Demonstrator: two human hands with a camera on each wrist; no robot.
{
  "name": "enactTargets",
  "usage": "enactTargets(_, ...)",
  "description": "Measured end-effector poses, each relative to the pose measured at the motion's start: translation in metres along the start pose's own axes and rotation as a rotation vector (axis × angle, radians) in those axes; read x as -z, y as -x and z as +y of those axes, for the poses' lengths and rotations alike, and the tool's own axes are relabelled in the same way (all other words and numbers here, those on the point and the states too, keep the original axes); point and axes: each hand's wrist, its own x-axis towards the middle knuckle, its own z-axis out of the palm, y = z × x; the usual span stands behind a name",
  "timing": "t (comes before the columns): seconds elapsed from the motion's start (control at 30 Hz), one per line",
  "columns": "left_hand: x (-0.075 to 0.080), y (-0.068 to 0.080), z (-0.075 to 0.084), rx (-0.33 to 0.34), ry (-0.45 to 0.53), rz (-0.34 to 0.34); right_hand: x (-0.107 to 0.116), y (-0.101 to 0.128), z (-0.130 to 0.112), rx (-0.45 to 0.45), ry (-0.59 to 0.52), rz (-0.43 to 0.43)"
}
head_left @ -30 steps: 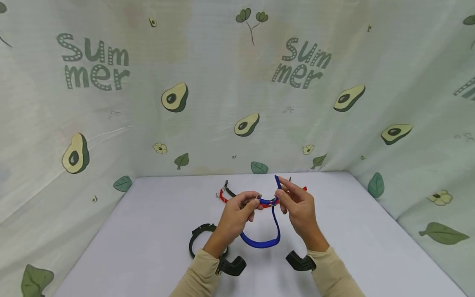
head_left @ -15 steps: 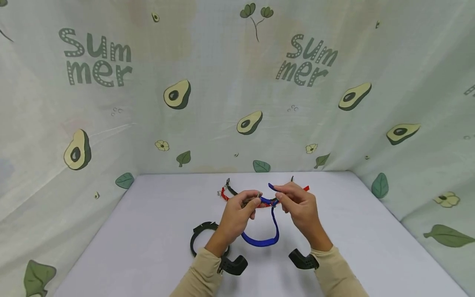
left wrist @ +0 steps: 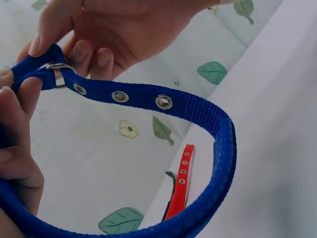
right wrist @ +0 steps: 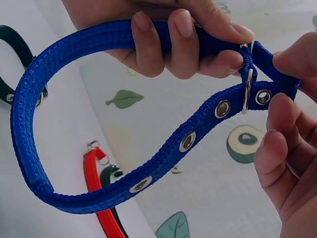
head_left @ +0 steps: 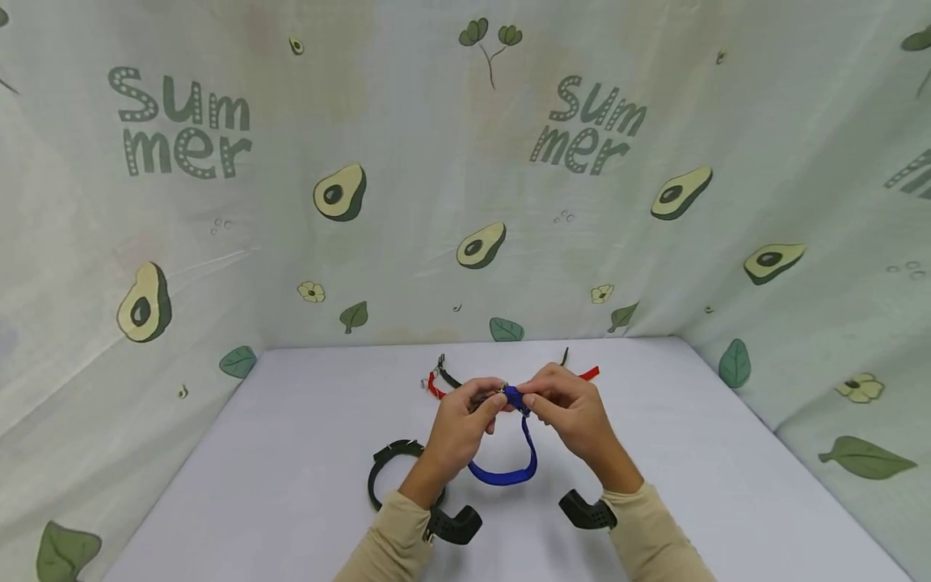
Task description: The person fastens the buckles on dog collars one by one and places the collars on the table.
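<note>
A blue webbing collar (head_left: pixel 509 478) with metal eyelets (right wrist: pixel 187 142) hangs in a loop between both hands. My left hand (head_left: pixel 460 424) grips it near the buckle end, fingers curled round the strap. My right hand (head_left: pixel 579 411) pinches the strap's free end between thumb and fingers, close beside the left fingertips. In the right wrist view, the eyeleted strap passes through a metal loop (right wrist: pixel 247 94), and its end is folded back under the right thumb. The buckle is largely hidden by the left fingers.
A black collar (head_left: pixel 402 447) forms a ring on the white table (head_left: pixel 291 453), partly behind the left forearm. Farther back lie a red collar (head_left: pixel 591 373) and a dark collar (head_left: pixel 449 378), partly covered by the hands. A printed cloth (head_left: pixel 407 267) rises behind the table.
My right hand has moved left, closer to the left hand. The strap's free end, upright earlier, is now folded down between the fingers. The left hand has kept its grip.
</note>
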Motion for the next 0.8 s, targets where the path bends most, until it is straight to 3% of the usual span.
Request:
enactTargets(0.13,-0.003,0.0,-0.004,0.002,-0.021,-0.006,-0.001,0.002,-0.001,-0.024,0.035,-0.004)
enactTargets(0.33,-0.005,0.0,-0.007,-0.005,-0.127,0.004,-0.007,-0.002,-0.017,-0.045,0.08,-0.031)
enactTargets(0.57,-0.002,0.001,-0.006,-0.026,-0.08,-0.001,-0.013,-0.007,-0.035,-0.13,0.134,-0.028)
enactTargets(0.8,-0.001,0.001,-0.007,-0.007,-0.029,-0.013,-0.007,-0.001,-0.005,-0.244,0.145,-0.041)
